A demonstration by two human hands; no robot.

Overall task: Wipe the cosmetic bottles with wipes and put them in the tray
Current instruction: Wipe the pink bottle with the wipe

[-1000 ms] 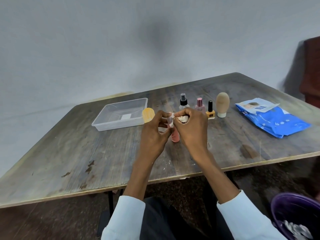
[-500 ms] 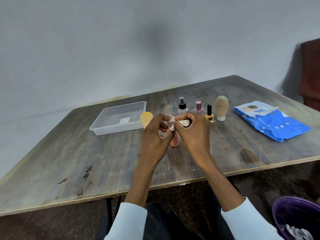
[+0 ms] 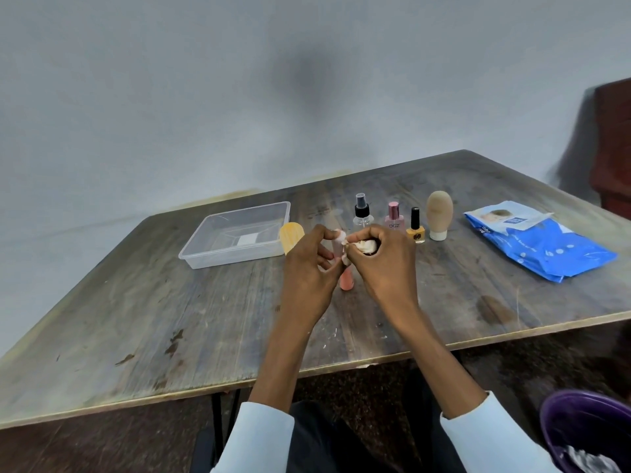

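Fingers of the left hand (image 3: 309,268) curl around the slim coral-pink plastic bottle (image 3: 346,281); the right hand (image 3: 382,264) pinches a crumpled white wipe (image 3: 365,246) against its top. Bare wooden table (image 3: 170,319) lies between them and the clear plastic tray (image 3: 235,256) at left. Since the previous frame, both hands stay together and the grip looks unchanged.

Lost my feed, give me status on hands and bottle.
Left hand grips pink bottle. Right hand rubs it with wipe. Tray empty, path open.
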